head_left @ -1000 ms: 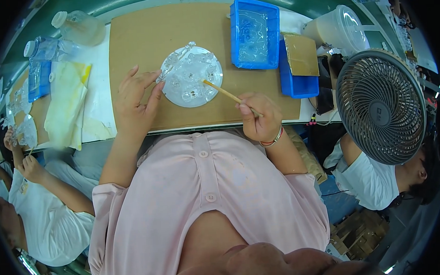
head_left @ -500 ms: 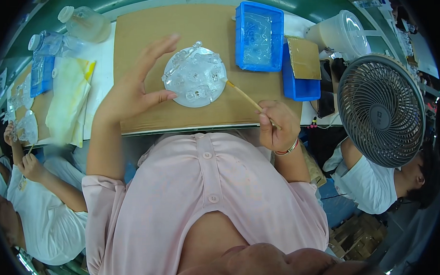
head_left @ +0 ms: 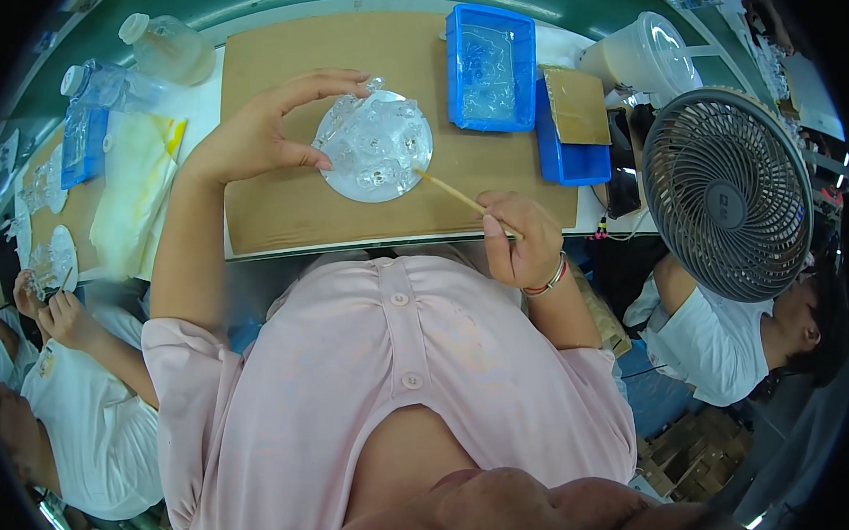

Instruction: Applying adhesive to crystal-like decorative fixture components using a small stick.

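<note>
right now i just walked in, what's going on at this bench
A person in a pink top is working with both hands. The right hand holds a thin stick, its tip at the near right edge of a pale round disc bearing clear pieces. The left hand is spread around the disc's left side, thumb at the edge. The disc lies on brown cardboard, with a blue tray beyond it to the right.

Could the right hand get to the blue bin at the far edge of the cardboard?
Probably yes: just bare cardboard seems to lie between the right hand and the blue bin. The hand holds a stick, so gripping may be awkward.
</note>
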`<state>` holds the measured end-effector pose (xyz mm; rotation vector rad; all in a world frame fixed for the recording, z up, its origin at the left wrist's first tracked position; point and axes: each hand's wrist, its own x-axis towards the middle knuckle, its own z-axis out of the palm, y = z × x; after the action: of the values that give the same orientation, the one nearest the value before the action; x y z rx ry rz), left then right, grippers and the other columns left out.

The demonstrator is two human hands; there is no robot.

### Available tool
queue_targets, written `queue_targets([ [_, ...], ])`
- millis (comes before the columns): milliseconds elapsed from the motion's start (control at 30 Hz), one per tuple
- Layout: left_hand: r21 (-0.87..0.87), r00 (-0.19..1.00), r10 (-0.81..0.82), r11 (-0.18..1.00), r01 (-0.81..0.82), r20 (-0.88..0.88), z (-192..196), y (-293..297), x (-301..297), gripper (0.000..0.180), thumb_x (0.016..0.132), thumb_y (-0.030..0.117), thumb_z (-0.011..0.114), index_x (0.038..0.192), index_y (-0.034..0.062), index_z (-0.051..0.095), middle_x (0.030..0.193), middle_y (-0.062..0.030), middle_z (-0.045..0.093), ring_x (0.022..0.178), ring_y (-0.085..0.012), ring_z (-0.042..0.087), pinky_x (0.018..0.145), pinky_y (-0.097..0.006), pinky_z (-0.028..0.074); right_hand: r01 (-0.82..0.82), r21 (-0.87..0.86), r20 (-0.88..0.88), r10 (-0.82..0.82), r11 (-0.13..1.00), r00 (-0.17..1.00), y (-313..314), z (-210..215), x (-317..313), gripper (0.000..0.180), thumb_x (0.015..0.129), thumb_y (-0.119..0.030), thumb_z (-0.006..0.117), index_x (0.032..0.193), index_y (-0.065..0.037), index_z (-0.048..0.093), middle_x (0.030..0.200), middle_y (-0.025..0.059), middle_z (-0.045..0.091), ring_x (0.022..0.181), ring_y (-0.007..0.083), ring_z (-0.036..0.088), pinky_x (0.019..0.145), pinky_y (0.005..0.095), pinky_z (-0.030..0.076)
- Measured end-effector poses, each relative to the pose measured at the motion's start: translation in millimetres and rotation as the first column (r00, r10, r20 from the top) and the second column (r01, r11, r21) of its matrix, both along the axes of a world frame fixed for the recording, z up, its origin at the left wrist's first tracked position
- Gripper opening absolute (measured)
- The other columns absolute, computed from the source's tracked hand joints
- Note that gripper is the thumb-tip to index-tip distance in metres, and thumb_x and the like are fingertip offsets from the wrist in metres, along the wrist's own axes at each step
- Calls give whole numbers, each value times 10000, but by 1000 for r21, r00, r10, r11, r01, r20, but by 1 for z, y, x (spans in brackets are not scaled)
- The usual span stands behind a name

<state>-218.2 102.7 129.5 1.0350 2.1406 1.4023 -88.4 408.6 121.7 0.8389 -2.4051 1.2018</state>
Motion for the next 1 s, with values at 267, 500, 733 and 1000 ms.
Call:
queue_targets([
  [267, 46, 998, 45, 998, -43, -47, -11, -4, 12, 766, 587, 253, 856, 1274, 126, 544, 1429, -97, 455, 1346, -280, 390, 1122, -418, 297, 106, -31, 67, -103, 994, 992, -2, -11, 4, 53, 904, 7, 515, 951, 28, 525, 868, 172, 673, 703, 204, 682, 632, 286, 527],
  [500, 64, 981, 184, 981, -180, -57, -15, -5, 44, 760, 575, 219, 874, 1235, 133, 506, 1467, -132, 399, 1373, -307, 350, 1127, -425, 278, 112, -94, 203, -91, 989, 975, 0, -12, 1, 82, 958, -38, 464, 1002, 30, 470, 907, 190, 660, 741, 196, 687, 658, 273, 529],
  [733, 99, 940, 318, 946, -308, -121, -24, -3, 67, 777, 559, 202, 891, 1225, 138, 496, 1462, -137, 403, 1347, -313, 388, 1108, -427, 309, 162, -88, 163, -146, 983, 976, -1, -13, -5, 87, 965, -55, 458, 1004, 23, 464, 911, 187, 661, 754, 203, 689, 669, 275, 525],
  [1000, 123, 891, 413, 910, -396, -186, -33, 4, 75, 780, 550, 238, 902, 1205, 105, 500, 1415, -156, 442, 1294, -324, 445, 1072, -422, 366, 140, -54, 143, -132, 989, 981, -1, -14, -4, 70, 950, -24, 464, 1005, 18, 461, 916, 200, 662, 745, 212, 689, 668, 278, 527],
])
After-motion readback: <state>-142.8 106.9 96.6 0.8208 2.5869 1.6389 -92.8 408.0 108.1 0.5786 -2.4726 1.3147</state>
